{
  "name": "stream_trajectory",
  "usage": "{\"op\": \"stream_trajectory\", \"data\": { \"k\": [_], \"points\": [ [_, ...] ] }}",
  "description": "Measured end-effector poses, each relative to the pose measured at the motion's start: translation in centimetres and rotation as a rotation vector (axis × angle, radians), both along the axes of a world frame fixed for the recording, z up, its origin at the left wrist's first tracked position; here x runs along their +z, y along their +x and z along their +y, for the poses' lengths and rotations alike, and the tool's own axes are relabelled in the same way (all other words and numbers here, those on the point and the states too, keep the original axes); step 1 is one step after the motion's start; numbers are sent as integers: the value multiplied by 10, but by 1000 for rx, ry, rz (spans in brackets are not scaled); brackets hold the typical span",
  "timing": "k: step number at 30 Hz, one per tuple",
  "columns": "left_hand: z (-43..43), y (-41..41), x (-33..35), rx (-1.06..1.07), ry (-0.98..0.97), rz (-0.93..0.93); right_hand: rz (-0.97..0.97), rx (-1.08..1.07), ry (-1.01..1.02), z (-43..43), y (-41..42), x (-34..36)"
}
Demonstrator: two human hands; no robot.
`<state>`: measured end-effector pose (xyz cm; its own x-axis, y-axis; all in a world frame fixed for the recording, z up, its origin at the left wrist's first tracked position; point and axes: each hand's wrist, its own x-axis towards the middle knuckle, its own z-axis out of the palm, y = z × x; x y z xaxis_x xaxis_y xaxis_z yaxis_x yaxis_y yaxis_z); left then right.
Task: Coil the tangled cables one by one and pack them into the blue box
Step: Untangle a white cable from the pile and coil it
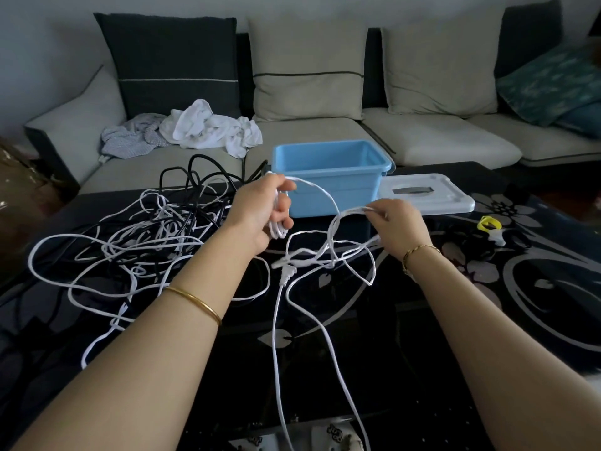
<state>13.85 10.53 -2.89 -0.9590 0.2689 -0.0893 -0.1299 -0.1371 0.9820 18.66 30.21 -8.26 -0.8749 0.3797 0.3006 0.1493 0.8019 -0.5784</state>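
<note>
White against the glossy black table, one cable arcs between the two hands, above the middle of the tabletop. The left hand has its fingers curled round a small bundle of loops of it. The right hand pinches a doubled stretch of the same cable at its fingertips. Below the hands the slack hangs in loose bends to the table, with a white plug lying among them.

The blue box stands open just behind the hands, and its pale grey lid lies flat beside it on the right. To the left spreads the tangle of cables, white and black strands crossing one another.

The tabletop bears a grey flower pattern and shines with reflections. Behind it runs a beige sofa with dark trim, carrying dark, beige and teal cushions against a pale wall.

Two strands of the held cable run off the bottom edge, so its far end is cut from sight. Whether it is still caught in the tangle cannot be told. The box's front wall hides the lower part of its inside. The left forearm covers part of the tangle.

Crumpled cloths lie on the sofa seat behind the tangle. A small yellow thing, too small to make out, rests on the table at the right. Each wrist wears a gold bracelet.
</note>
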Motion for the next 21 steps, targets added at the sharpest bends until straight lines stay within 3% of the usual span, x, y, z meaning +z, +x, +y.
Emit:
{"op": "stream_trajectory", "data": {
  "k": [5,9,12,15,16,18,21],
  "points": [
    [-6,-1,12,148,345,-69,-323,-293,-87,18,4,-24],
    [-7,-1,16,183,412,-33,-517,-429,-4,14,10,-21],
    [-1,1,11,120,227,23,-391,-348,135,0,9,-5],
    [7,5,6,43,101,44,-26,-196,268,-19,7,15],
    [10,6,5,31,75,50,97,-110,217,-27,7,23],
    [13,7,4,24,45,65,211,68,-80,-46,9,33],
    [12,6,2,-3,47,82,156,196,-419,-61,8,33]
  ]
}}
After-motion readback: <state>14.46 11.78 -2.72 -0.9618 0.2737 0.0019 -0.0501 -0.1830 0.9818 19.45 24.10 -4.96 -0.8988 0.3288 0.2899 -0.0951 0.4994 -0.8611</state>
